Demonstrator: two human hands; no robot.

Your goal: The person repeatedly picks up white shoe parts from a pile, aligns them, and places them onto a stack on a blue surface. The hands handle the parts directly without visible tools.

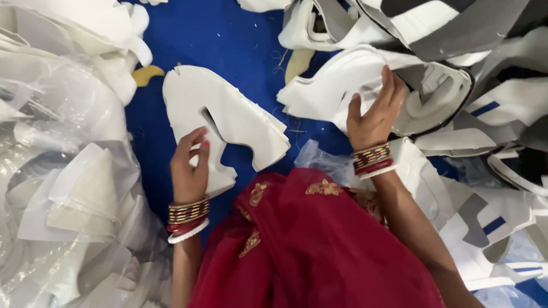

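My left hand (190, 165) rests its fingers on a stack of flat white shoe-upper cutouts (228, 114) lying on the blue surface (228, 40). My right hand (377, 111) reaches further out and grips the edge of another stack of white cutouts (337, 85). Both wrists carry several coloured bangles. Red cloth with gold embroidery (308, 245) covers my lap below the hands.
Clear plastic bags holding white pieces (63, 188) fill the left side. Heaps of white, grey and blue-striped shoe parts (485, 114) crowd the right and top. A small yellow scrap (147, 74) lies near the left pile.
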